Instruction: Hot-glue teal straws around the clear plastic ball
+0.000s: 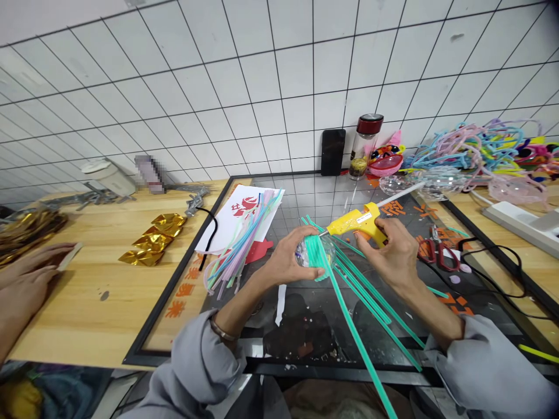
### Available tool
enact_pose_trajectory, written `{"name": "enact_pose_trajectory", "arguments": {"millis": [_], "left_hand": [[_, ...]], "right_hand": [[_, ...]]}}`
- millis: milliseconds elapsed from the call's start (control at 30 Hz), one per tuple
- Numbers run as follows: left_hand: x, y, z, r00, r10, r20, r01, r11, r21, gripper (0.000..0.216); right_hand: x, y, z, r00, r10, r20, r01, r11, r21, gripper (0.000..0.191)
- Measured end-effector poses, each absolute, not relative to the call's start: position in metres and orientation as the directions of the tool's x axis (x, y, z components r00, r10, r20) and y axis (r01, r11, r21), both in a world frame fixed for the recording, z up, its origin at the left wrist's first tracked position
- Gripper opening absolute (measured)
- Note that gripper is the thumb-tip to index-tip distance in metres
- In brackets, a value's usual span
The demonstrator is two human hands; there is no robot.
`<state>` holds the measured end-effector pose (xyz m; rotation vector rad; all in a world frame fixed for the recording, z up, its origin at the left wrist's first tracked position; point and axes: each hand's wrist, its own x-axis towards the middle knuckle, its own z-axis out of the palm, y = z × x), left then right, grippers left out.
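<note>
My left hand point(290, 256) is closed around a clear round plastic piece point(331, 256), partly wrapped in green pipe cleaner point(313, 251). One long green strand point(356, 334) runs down from it toward the front edge. A yellow hot glue gun point(356, 222) is gripped in my right hand point(395, 250), and its metal tip meets the edge of the green wrapping or sits just beside it. From the gun's back sticks a whitish glue stick point(402, 195). Several loose green pipe cleaners point(371, 291) lie on the dark glass under both hands.
Pastel pipe cleaners point(247, 244) lie on white paper point(222, 218) at left. Red-handled scissors point(439, 250) and a black cable point(498, 279) are at right. Behind stand a phone point(332, 152), a glass bottle point(361, 148) and tangled pipe cleaners point(471, 148). Another person's hands point(30, 285) are far left, near gold bows point(155, 238).
</note>
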<state>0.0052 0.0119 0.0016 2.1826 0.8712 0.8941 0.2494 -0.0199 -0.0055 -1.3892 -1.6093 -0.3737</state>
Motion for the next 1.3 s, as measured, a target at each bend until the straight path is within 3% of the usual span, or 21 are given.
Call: {"name": "enact_pose_trajectory", "arguments": {"millis": [333, 900, 1300], "left_hand": [[0.004, 0.013, 0.002, 0.536, 0.778, 0.327, 0.364, -0.562, 0.743, 0.068], [0.005, 0.012, 0.003, 0.528, 0.793, 0.304, 0.340, -0.525, 0.780, 0.067], [0.004, 0.012, 0.003, 0.547, 0.775, 0.318, 0.350, -0.556, 0.754, 0.065]], "right_hand": [[0.250, -0.021, -0.005, 0.074, 0.594, 0.801, 0.865, 0.362, -0.348, 0.022], [0.241, -0.022, -0.012, 0.133, 0.648, 0.750, 0.870, 0.286, -0.402, 0.022], [0.242, -0.019, -0.016, 0.196, 0.727, 0.658, 0.816, 0.250, -0.520, 0.026]]}}
